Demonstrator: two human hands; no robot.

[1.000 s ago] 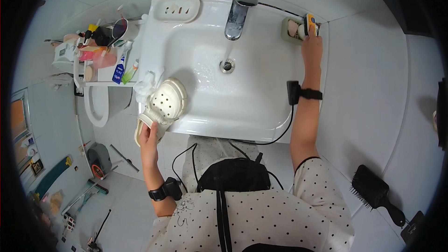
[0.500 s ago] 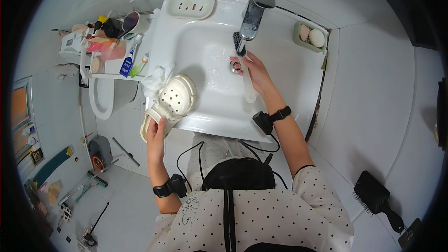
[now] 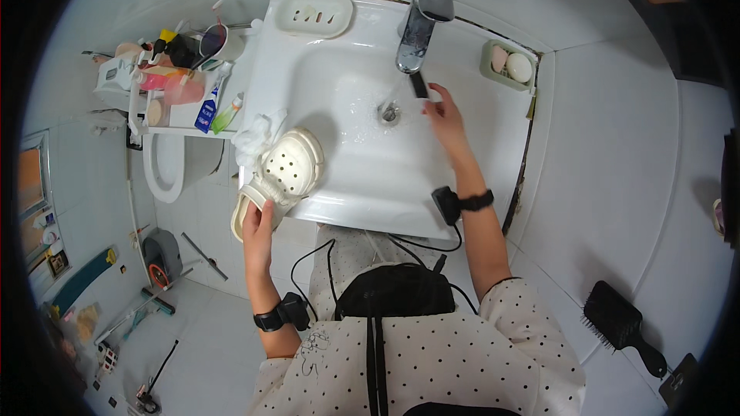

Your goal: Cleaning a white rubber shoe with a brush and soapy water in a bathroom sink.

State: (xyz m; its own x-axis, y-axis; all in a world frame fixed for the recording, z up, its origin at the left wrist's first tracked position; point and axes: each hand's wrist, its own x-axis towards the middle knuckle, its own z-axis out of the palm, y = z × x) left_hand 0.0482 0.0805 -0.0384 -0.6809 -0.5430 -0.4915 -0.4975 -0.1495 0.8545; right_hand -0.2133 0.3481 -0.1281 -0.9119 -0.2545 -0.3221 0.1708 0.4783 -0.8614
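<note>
My left hand (image 3: 257, 223) grips the heel of a cream clog with holes (image 3: 281, 177), which rests on the left rim of the white sink (image 3: 362, 177). My right hand (image 3: 444, 117) is over the basin beside the drain (image 3: 389, 112), holding a small dark brush (image 3: 417, 84) just under the chrome tap (image 3: 420, 21). Water runs from the tap into the basin.
An empty soap tray (image 3: 314, 14) sits at the sink's back left; a green dish with soaps (image 3: 509, 64) is at the back right. A shelf with toiletries (image 3: 181, 81) hangs to the left, above a toilet (image 3: 168, 166). A black hairbrush (image 3: 620, 325) lies at the lower right.
My right hand came from the soap dish at the back right to the tap, and now holds a dark brush under running water. My left hand kept hold of the clog.
</note>
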